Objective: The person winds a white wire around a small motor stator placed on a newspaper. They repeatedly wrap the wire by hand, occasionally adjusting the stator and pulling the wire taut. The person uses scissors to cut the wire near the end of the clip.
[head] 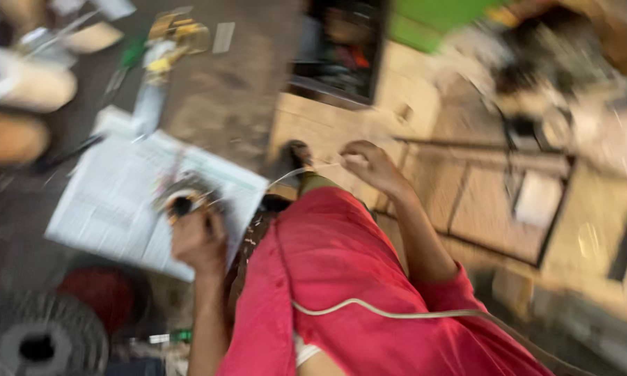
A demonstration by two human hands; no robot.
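I am looking down, through a heavily blurred view, at my own lap and both hands. Largest in view is my red garment [341, 278], which is filling the lower middle of the picture. A pale cord [390, 313] is running across it from the lower right toward the left. To the left, a sheet of printed paper [111, 209] is lying spread on the grey floor [223, 104].

My left hand [198, 240] is closing around a small round object with a dark centre and a pale rim [181, 203], holding it just above the near edge of the paper. Its kind is too smeared for me to tell. My right hand [369, 163] is reaching forward past my knee, fingers curling together and seeming to pinch a thin pale wire [299, 170] that is running leftward toward the round object. So the wire's long axis is lying left to right between my hands, with the round object to the left and nearer my left hand.

A dark ridged wheel [38, 341] is cut off at the lower left corner. The items at the top edge and right side are blurring beyond recognition.
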